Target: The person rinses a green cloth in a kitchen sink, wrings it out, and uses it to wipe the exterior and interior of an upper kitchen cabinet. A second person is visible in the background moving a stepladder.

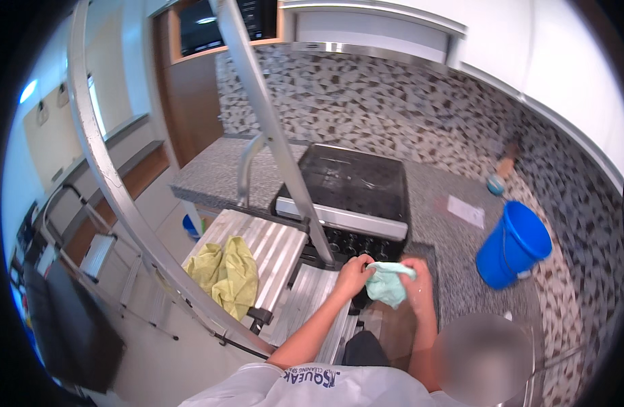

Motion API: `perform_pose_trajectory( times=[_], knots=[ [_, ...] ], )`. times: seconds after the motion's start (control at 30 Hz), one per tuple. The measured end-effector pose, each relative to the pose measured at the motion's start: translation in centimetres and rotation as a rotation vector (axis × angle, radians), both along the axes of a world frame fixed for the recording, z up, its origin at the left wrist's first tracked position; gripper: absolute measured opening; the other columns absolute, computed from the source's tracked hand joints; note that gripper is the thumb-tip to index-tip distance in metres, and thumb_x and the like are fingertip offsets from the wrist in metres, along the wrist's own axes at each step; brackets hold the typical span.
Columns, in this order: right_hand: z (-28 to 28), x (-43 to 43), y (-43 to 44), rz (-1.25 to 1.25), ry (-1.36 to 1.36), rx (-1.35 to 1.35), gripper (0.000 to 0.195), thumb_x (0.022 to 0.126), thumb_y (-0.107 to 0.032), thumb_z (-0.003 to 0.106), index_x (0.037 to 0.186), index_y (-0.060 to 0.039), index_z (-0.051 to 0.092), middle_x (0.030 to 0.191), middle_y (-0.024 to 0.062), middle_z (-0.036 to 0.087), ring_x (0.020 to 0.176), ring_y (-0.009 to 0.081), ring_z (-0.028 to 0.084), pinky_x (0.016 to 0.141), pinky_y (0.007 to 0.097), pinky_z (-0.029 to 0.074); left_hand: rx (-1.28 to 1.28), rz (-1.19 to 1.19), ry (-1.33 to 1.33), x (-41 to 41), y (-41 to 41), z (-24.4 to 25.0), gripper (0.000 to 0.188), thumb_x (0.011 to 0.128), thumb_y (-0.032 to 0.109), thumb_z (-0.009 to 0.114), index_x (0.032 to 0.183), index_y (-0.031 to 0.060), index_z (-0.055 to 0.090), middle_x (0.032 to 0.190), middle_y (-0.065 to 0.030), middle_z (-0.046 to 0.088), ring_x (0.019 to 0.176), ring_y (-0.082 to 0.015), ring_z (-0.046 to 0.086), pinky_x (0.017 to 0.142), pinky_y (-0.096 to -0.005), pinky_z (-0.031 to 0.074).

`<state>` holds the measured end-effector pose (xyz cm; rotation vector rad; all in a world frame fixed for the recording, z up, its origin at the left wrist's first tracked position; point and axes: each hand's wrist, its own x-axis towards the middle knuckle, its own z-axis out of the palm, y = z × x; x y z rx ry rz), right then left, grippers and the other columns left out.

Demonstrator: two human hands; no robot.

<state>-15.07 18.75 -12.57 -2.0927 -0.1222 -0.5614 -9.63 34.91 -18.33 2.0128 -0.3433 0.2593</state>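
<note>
A light green cloth (pixel 387 286) hangs between my two hands, in front of the stove's control knobs. My left hand (pixel 356 275) pinches its left edge, and my right hand (pixel 417 285) grips the right edge, with drops or suds on the skin. Behind them stands a black stove (pixel 353 180) with a shiny dark top. To the left, a crumpled yellow-green cloth (pixel 235 277) lies on the ribbed metal platform of a stepladder (pixel 279 244). A blue bucket (pixel 510 246) is on the granite counter to the right.
The stepladder's metal rails (pixel 271 122) rise at my left. A white paper or card (pixel 466 211) and a small blue-topped item (pixel 495 185) lie on the counter. White cabinets (pixel 556 56) hang above. Another folding step stool (pixel 99 257) and a blue container (pixel 191 226) are on the floor.
</note>
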Motion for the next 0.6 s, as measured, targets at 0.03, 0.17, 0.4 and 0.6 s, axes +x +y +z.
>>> perform_pose_trajectory(
  times=[0.03, 0.17, 0.4, 0.6],
  knots=[
    [0.3, 0.8, 1.2, 0.089, -0.028, 0.013, 0.022, 0.067, -0.005, 0.060, 0.088, -0.0011, 0.056, 0.085, 0.0129, 0.053, 0.083, 0.0268, 0.054, 0.074, 0.0331, 0.041, -0.129, 0.088, 0.060, 0.5, -0.5, 0.5, 0.018, 0.076, 0.016, 0.059, 0.092, 0.0084, 0.055, 0.065, -0.0032, 0.052, 0.060, -0.0112, 0.049, 0.057, -0.0295, 0.042],
    [1.4, 1.4, 4.8, 0.574, 0.242, 0.157, 0.033, 0.075, -0.014, 0.061, 0.105, -0.0014, 0.053, 0.100, 0.0111, 0.055, 0.084, 0.0219, 0.057, 0.069, 0.0288, 0.045, -1.277, -0.254, 0.358, 4.4, 0.3, -1.8, 0.013, 0.082, 0.010, 0.050, 0.095, 0.0096, 0.051, 0.085, -0.0056, 0.056, 0.079, -0.0150, 0.055, 0.070, -0.0307, 0.046],
    [-1.0, 4.2, 1.4, 0.602, 0.600, 0.841, 0.045, 0.091, -0.037, 0.033, 0.116, -0.0005, 0.043, 0.103, 0.0203, 0.054, 0.073, 0.0267, 0.061, 0.059, 0.0340, 0.052, -1.061, -0.496, 0.221, 4.5, -0.2, 3.9, 0.037, 0.085, 0.010, 0.045, 0.121, 0.0103, 0.042, 0.113, -0.0099, 0.049, 0.100, -0.0190, 0.051, 0.088, -0.0301, 0.040],
    [-4.8, 1.6, 5.0, 0.807, 0.535, 1.353, 0.053, 0.088, -0.048, 0.031, 0.128, -0.0122, 0.034, 0.126, 0.0057, 0.042, 0.114, 0.0220, 0.043, 0.094, 0.0414, 0.035, 0.205, -0.168, -0.328, -1.1, -0.6, 4.2, 0.041, 0.090, 0.024, 0.027, 0.131, 0.0167, 0.033, 0.129, -0.0044, 0.040, 0.121, -0.0232, 0.034, 0.102, -0.0424, 0.017]
  ],
)
